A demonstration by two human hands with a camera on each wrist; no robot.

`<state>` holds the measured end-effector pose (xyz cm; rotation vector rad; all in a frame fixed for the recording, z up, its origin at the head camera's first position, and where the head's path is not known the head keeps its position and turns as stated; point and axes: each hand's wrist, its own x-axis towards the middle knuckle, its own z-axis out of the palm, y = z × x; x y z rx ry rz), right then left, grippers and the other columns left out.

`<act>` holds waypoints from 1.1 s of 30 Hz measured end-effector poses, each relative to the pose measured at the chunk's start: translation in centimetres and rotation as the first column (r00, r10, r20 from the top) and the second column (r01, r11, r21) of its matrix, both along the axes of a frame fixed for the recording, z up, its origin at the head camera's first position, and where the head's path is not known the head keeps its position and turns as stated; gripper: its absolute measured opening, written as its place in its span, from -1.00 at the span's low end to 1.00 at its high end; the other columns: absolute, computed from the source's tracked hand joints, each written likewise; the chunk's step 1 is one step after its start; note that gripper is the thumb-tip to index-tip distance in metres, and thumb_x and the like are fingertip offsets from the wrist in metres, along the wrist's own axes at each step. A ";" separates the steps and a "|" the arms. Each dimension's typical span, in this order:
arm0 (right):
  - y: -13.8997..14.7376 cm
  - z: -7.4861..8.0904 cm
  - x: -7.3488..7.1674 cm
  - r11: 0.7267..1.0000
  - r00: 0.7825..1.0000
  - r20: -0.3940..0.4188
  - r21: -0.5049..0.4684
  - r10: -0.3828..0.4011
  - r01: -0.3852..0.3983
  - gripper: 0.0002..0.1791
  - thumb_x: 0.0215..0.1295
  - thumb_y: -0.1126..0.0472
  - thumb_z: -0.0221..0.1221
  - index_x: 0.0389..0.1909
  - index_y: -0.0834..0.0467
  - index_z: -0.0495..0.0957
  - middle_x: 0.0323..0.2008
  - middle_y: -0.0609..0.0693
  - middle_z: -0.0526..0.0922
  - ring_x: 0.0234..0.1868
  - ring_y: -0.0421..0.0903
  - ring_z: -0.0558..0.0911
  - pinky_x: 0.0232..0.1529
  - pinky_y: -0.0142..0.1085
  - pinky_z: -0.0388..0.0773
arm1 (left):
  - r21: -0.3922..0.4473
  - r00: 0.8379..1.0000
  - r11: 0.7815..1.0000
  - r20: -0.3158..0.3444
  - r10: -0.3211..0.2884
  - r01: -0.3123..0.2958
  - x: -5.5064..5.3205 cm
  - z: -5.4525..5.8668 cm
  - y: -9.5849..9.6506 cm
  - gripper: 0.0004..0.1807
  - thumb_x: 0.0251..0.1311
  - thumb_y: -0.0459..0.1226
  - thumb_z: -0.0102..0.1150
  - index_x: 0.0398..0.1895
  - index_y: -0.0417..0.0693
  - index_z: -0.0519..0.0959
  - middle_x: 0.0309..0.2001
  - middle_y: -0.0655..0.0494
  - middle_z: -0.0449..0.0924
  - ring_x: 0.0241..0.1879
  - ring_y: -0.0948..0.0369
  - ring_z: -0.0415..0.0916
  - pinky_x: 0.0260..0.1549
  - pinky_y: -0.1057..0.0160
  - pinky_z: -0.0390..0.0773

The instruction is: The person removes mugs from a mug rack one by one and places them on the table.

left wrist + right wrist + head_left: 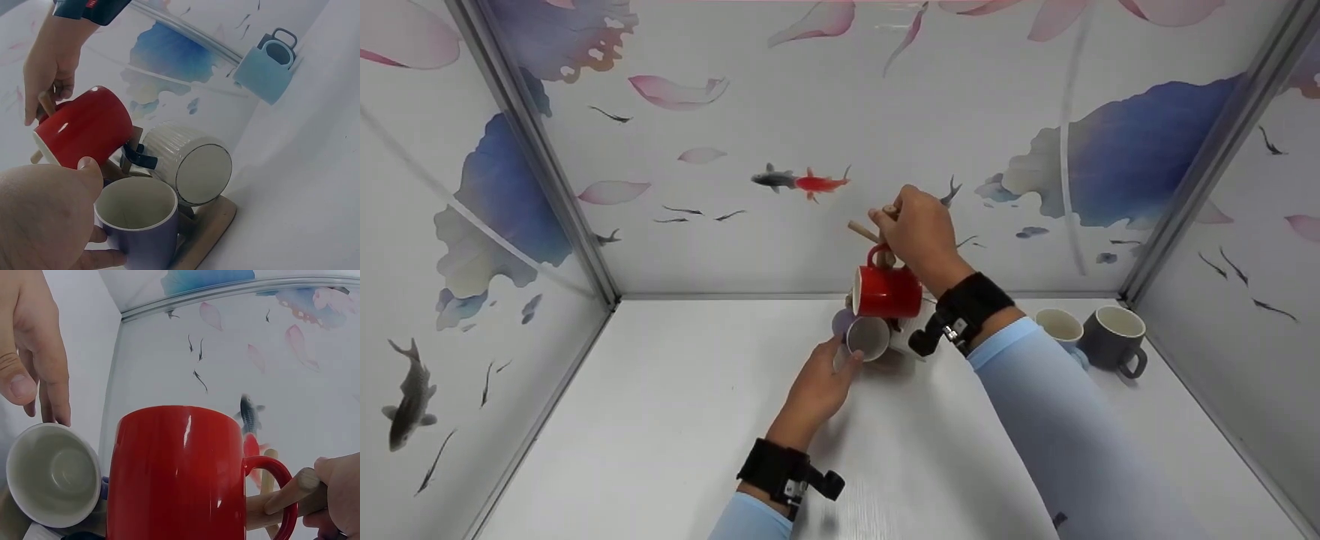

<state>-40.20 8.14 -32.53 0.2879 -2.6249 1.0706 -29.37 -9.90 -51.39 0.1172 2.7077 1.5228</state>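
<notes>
A wooden mug rack (261, 509) stands toward the back, and my right hand (919, 229) grips the top of its post. A red mug (889, 292) hangs by its handle on an upper peg, just below that hand. Lower down is a purple mug (143, 242) with a pale inside, its mouth facing outward. My left hand (819, 382) touches the side of the purple mug with fairly straight fingers, the thumb apart from it. A white ribbed mug (185, 163) with a dark handle sits on the rack's other side. The purple mug's handle is mostly hidden.
At the back right of the white table (660, 420) stand a light blue mug (261, 76) and a dark grey mug (1114, 337), side by side. Printed panels (825, 112) with metal corner strips enclose the table at the back and both sides.
</notes>
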 end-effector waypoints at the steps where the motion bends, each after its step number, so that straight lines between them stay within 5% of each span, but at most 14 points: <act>1: 0.0 0.0 0.0 1.000 1.000 -0.003 0.001 0.000 0.000 -0.65 0.67 -0.04 0.36 0.16 0.15 0.64 -0.25 0.06 0.83 -0.27 -0.04 0.88 0.00 -0.13 0.92 | 0.001 1.000 1.000 -0.003 0.000 0.000 0.0 0.0 0.0 -0.15 0.77 0.17 0.03 0.83 -0.15 0.22 0.77 -0.23 0.26 0.81 -0.20 0.15 0.77 -0.28 0.20; 14: 2.5 -1.5 0.7 0.998 0.999 0.000 -0.044 0.039 -0.039 -0.58 0.76 -0.15 0.23 0.21 0.12 0.67 -0.03 0.11 0.82 -0.02 0.08 0.78 0.08 -0.03 0.90 | 0.026 0.998 0.999 -0.059 0.036 -0.034 -0.2 0.5 -0.2 -0.09 0.70 0.26 0.10 0.76 -0.22 0.32 0.68 -0.26 0.39 0.73 -0.19 0.30 0.72 -0.26 0.34; 20: 4.3 -3.5 1.5 0.991 0.995 0.093 -0.130 0.039 -0.026 -0.49 0.75 -0.23 0.19 0.38 0.05 0.63 0.28 0.14 0.77 0.31 0.13 0.72 0.39 0.09 0.78 | 0.085 0.996 0.996 -0.073 0.047 -0.040 0.3 1.7 0.2 -0.05 0.67 0.29 0.11 0.82 -0.12 0.23 0.67 -0.17 0.39 0.67 -0.13 0.39 0.62 -0.26 0.49; 33: 5.9 -8.2 3.7 0.961 0.976 0.189 -0.274 0.104 -0.049 -0.16 0.61 -0.26 0.36 0.73 -0.02 0.37 0.60 0.15 0.58 0.59 0.20 0.59 0.49 0.15 0.69 | 0.222 0.998 0.975 -0.066 0.004 0.011 1.4 3.0 1.1 0.08 0.62 0.36 0.12 0.92 0.04 -0.02 0.79 -0.07 0.27 0.77 -0.09 0.26 0.70 -0.28 0.37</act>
